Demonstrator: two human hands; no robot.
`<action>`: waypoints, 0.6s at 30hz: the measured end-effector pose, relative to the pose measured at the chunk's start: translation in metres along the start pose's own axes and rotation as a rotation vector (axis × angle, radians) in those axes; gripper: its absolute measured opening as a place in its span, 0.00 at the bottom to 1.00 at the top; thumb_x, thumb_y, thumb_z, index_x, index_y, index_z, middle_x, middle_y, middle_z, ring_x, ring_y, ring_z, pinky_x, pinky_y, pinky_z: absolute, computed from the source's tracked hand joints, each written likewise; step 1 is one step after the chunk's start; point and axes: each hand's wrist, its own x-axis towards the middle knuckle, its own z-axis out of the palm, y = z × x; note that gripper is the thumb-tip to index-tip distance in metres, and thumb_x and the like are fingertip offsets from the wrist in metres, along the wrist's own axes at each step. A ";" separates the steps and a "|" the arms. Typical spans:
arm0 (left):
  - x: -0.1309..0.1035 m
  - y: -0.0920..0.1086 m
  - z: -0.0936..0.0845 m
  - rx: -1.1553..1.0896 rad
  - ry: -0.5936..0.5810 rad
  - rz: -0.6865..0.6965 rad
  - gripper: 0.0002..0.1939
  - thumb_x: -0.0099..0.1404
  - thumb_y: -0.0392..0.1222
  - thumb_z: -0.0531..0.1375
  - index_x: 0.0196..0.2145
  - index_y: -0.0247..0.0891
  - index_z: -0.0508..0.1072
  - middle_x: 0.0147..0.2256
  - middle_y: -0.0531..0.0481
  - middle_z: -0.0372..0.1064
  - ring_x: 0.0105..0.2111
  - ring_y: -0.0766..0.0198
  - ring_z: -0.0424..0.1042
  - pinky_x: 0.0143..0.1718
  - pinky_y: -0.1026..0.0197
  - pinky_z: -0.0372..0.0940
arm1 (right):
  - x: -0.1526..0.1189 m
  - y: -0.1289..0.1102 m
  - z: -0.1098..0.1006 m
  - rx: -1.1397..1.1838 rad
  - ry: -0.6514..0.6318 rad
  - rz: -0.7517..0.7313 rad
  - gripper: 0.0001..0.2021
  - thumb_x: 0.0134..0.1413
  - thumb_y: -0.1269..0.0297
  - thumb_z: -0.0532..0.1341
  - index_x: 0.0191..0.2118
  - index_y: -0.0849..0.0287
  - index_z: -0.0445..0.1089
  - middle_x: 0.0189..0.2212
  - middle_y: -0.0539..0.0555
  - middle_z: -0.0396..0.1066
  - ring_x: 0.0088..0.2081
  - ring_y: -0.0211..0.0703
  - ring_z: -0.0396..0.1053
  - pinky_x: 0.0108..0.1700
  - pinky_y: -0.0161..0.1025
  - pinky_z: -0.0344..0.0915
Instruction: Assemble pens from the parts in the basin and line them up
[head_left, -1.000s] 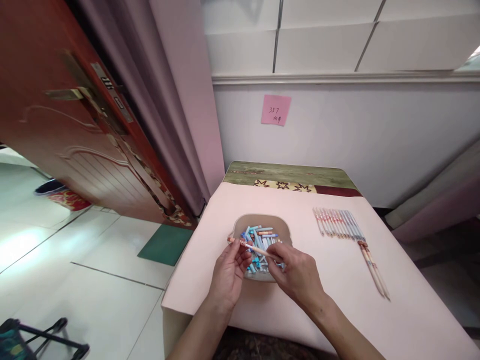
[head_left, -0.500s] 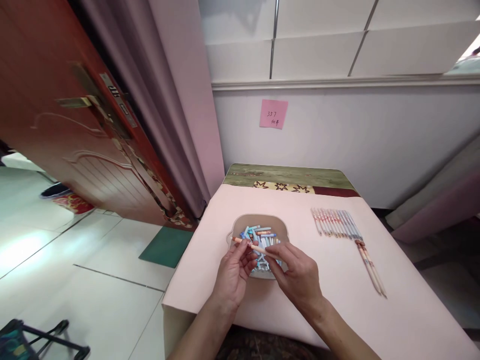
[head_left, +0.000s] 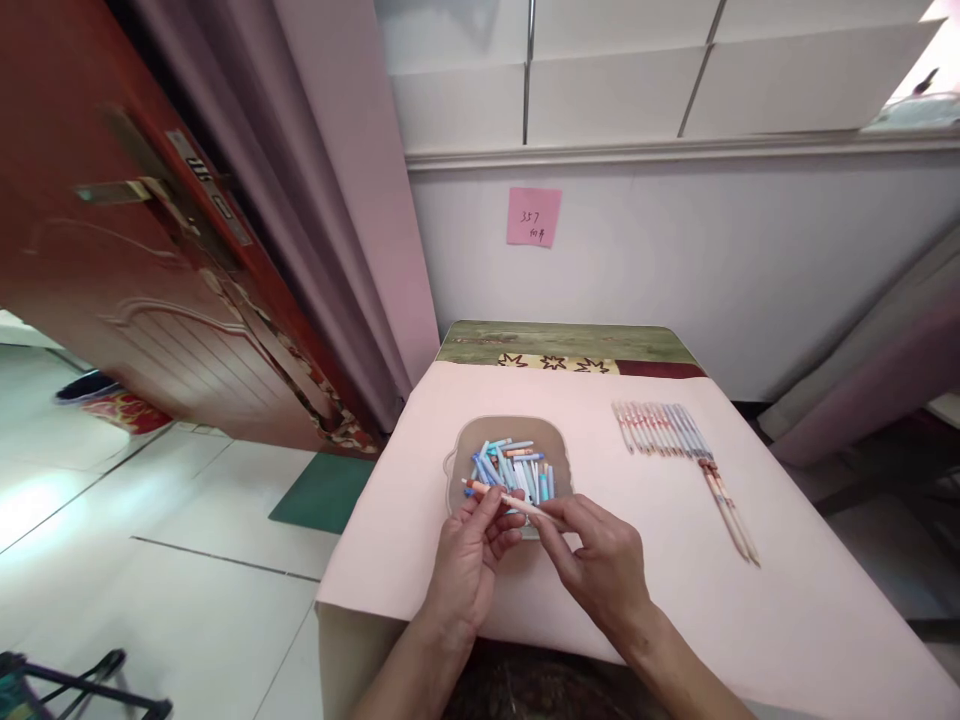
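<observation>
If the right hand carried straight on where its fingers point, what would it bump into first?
Probably the left hand, just ahead and holding the same slim pale orange-ended pen; the greyish-beige plastic tub seems lower, though depth is unclear.

We look through one head-worn camera, facing forward and down: the counter [head_left: 600,490] fills the lower middle, our left hand [head_left: 466,560] and right hand [head_left: 604,555] are near it, and the wall [head_left: 645,245] stands farther off, the door [head_left: 169,320] to our left.

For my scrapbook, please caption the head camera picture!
Left hand and right hand hold a pen near a tub.
</observation>
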 end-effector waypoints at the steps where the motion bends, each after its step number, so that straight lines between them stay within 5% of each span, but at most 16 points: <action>1: 0.000 -0.002 -0.001 0.002 -0.004 0.013 0.08 0.58 0.36 0.64 0.35 0.29 0.74 0.36 0.39 0.77 0.24 0.68 0.74 0.23 0.70 0.70 | -0.002 0.001 0.000 -0.016 -0.011 0.016 0.08 0.59 0.62 0.58 0.32 0.57 0.74 0.26 0.51 0.74 0.26 0.36 0.70 0.29 0.32 0.59; 4: 0.000 -0.008 -0.005 0.019 0.002 0.067 0.09 0.56 0.37 0.66 0.33 0.29 0.74 0.32 0.41 0.77 0.23 0.69 0.73 0.23 0.70 0.69 | -0.010 0.004 0.002 -0.037 -0.048 0.047 0.10 0.60 0.61 0.58 0.31 0.56 0.74 0.24 0.49 0.74 0.25 0.36 0.70 0.28 0.32 0.57; 8: 0.001 -0.016 -0.010 0.063 0.017 0.116 0.13 0.52 0.40 0.68 0.33 0.30 0.75 0.31 0.43 0.77 0.22 0.69 0.73 0.17 0.72 0.64 | -0.019 0.005 0.004 0.052 -0.057 0.042 0.11 0.56 0.61 0.61 0.44 0.59 0.70 0.31 0.51 0.74 0.29 0.37 0.70 0.32 0.31 0.61; 12: 0.000 -0.019 -0.011 0.121 -0.015 0.141 0.15 0.51 0.44 0.68 0.33 0.30 0.75 0.30 0.43 0.76 0.22 0.68 0.72 0.14 0.72 0.60 | -0.024 0.004 0.004 0.044 -0.041 0.011 0.05 0.58 0.65 0.58 0.35 0.59 0.70 0.29 0.52 0.73 0.30 0.37 0.70 0.33 0.31 0.60; 18: -0.005 -0.020 -0.010 0.206 -0.023 0.190 0.16 0.52 0.46 0.67 0.32 0.30 0.75 0.31 0.42 0.76 0.22 0.68 0.71 0.13 0.72 0.55 | -0.026 0.005 0.005 -0.060 -0.154 0.103 0.15 0.63 0.60 0.52 0.32 0.57 0.72 0.22 0.50 0.72 0.23 0.36 0.69 0.26 0.32 0.55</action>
